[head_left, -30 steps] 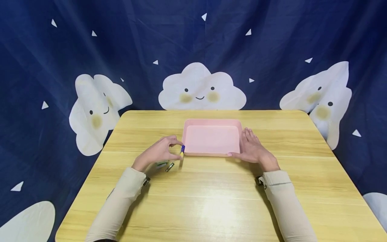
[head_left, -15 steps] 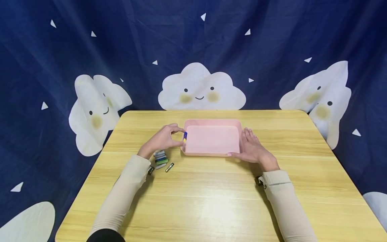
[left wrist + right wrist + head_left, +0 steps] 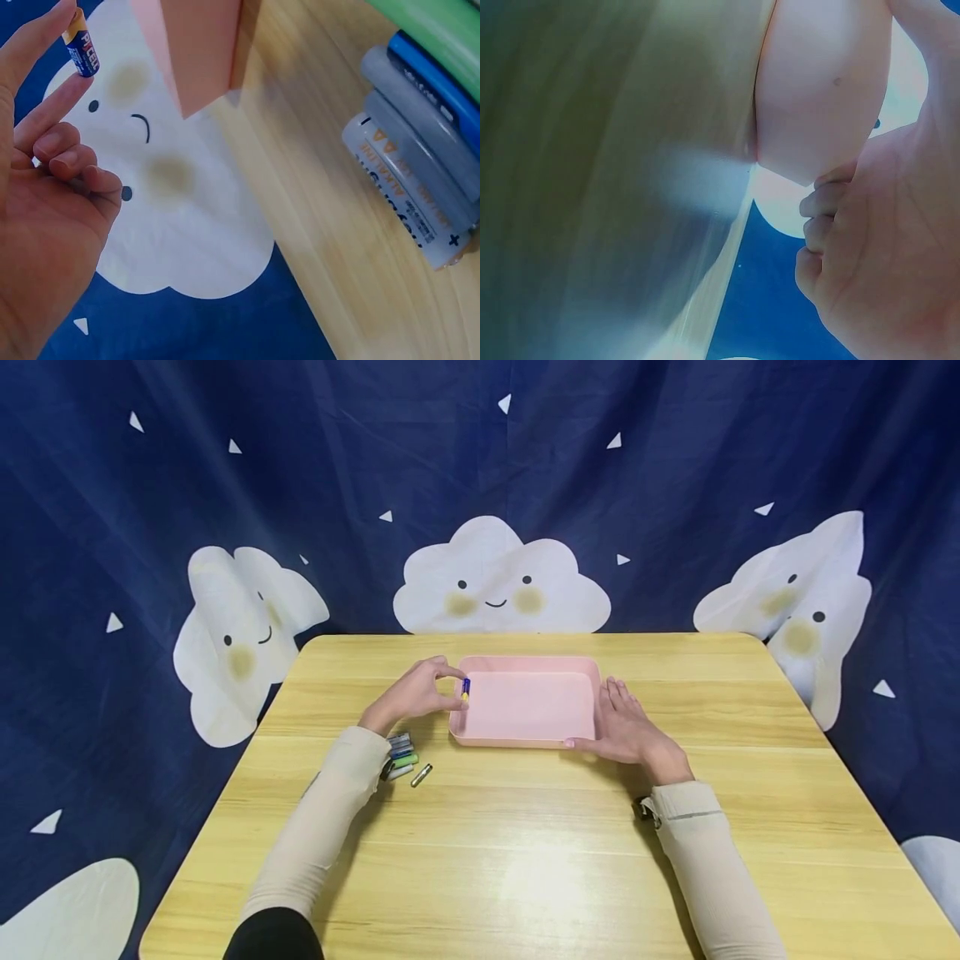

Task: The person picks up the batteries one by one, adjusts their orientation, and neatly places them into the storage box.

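Observation:
Between thumb and index finger my left hand (image 3: 420, 692) pinches a small blue and yellow battery (image 3: 82, 49) by its two ends. In the head view the battery overlaps the left inner side of a shallow pink tray (image 3: 528, 743). My right hand (image 3: 628, 727) lies along the tray's right side, its fingers straight and its thumb at the front right corner. The right wrist view shows that palm beside the pink wall (image 3: 817, 90). Near my left wrist several batteries (image 3: 402, 752) lie side by side, grey, blue, green and white.
One dark battery (image 3: 422, 775) lies apart, to the right of the row. The wooden table (image 3: 525, 843) reaches back to a dark blue curtain (image 3: 450, 443) printed with white clouds.
My left hand has carried the battery away from the tabletop, forward and slightly right, to over the tray's left side. The row of batteries came into view beneath it. My right hand stays put.

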Action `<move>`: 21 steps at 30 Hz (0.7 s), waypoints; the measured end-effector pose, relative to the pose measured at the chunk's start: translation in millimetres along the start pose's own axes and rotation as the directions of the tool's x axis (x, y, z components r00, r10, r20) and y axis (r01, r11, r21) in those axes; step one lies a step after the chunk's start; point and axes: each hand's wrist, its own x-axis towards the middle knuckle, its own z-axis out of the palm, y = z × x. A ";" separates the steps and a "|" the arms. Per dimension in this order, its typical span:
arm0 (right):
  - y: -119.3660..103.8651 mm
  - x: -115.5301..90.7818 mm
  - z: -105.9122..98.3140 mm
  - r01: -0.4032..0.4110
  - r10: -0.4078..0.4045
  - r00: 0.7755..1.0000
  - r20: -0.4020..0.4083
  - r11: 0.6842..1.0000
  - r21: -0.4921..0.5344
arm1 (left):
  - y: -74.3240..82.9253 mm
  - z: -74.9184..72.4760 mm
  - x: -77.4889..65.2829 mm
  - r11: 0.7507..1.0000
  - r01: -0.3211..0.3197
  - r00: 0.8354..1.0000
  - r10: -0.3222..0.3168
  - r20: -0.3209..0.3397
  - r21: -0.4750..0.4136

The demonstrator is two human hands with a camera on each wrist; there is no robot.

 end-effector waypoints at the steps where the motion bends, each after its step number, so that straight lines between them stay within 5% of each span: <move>1: 0.1 -0.1 0.0 0.001 -0.001 1.000 -0.001 1.000 0.002 | -1.3 1.5 1.6 1.000 0.006 1.000 -0.006 0.005 0.001; 21: 1.9 0.2 1.4 0.005 -0.005 1.000 -0.004 1.000 -0.002 | -12.9 20.6 14.7 0.989 0.130 0.985 -0.137 0.106 0.063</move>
